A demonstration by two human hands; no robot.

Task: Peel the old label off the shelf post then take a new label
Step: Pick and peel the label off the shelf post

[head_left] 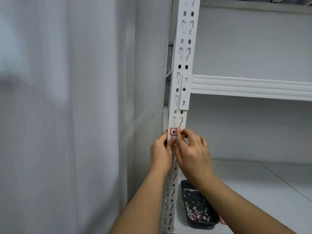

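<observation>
Label point(173, 132), white with a red border and a black handwritten mark, sits on the front face of the white shelf post point(183, 68), well below the bracket where the horizontal beam point(249, 86) hooks into the post. Only the left part of the label shows; its right part is covered by fingertips. Left hand point(160, 149) wraps the post from the left side, just under the label: thumb lies across the front face, fingers curl round the post's left edge, so this grip is closed on the post itself. Right hand point(192, 151) comes in from the right, fingers bent, thumb and forefinger tips set at the label's right edge; grip is narrow, pinching at that edge. Cannot tell whether the edge is lifted from the metal or only touched. Both forearms rise from the bottom edge of the view, the right one crossing in front of the lower shelf. Post is perforated with paired keyhole slots and round holes along its whole length. On the lower shelf board point(253, 191), near its front left corner and just beside the post, a dark rectangular tray point(184, 184) holds a scatter of small white and reddish paper scraps. At the tray's right end a small red-bordered piece point(222, 220) lies on the shelf, mostly hidden by the right forearm. Pale grey curtain point(67, 115) hangs left of the post.
</observation>
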